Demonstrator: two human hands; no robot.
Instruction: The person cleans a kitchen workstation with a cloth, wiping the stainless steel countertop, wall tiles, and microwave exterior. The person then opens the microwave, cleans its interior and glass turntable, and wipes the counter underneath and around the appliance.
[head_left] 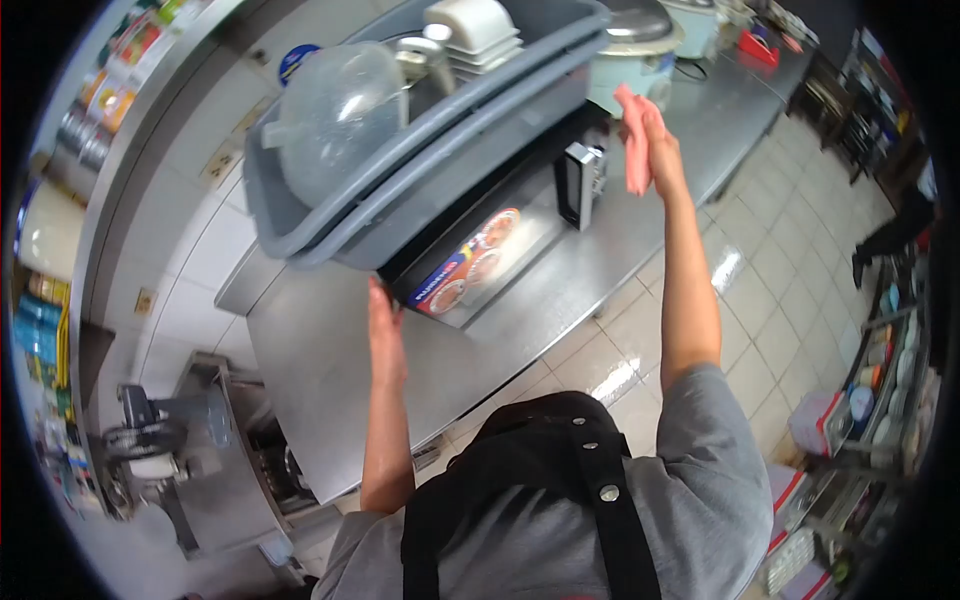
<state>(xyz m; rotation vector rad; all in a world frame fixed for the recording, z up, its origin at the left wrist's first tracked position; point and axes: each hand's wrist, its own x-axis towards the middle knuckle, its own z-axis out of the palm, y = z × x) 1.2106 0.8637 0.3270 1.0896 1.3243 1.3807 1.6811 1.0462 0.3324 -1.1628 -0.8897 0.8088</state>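
L hand is resting open at one end of blk oven; R hand is gripping pink cloth nr other end. Oven's sitting on table w/ grey tubs atop.

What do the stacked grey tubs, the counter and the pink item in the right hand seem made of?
Grey tubs: likely moulded plastic, semi-matte, with thick rounded rims. Counter: probably stainless steel, smooth, from its grey metallic sheen. Pink cloth in the right hand: seemingly fabric, matte and folded; fibre unclear.
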